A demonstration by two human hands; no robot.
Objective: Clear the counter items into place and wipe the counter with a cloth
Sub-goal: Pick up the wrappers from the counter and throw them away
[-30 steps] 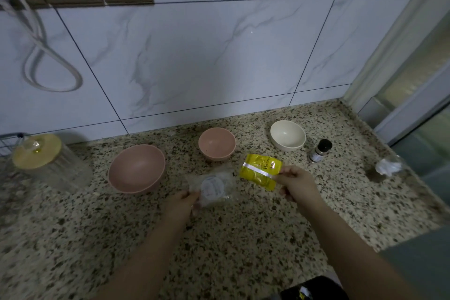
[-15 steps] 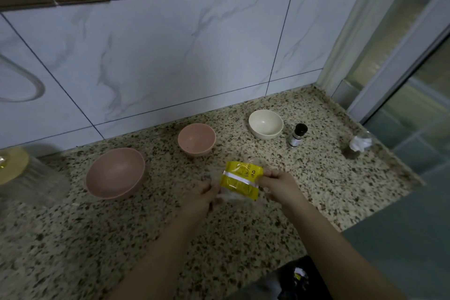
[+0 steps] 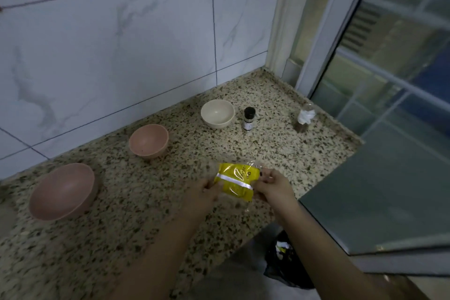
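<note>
1. I see both hands on the yellow packet (image 3: 235, 181) above the speckled counter (image 3: 121, 238): left hand (image 3: 202, 193) and right hand (image 3: 274, 186) pinch opposite sides.
2. Behind: large pink bowl (image 3: 62, 191), small pink bowl (image 3: 148, 140), cream bowl (image 3: 217, 113), black-capped bottle (image 3: 248, 118).

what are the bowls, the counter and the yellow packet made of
Bowls: matte, probably plastic; no glaze shine. Counter: polished speckled stone, likely granite. Yellow packet: glossy crinkled plastic film, with glare streaks, gripped by the left hand and right hand.
</note>
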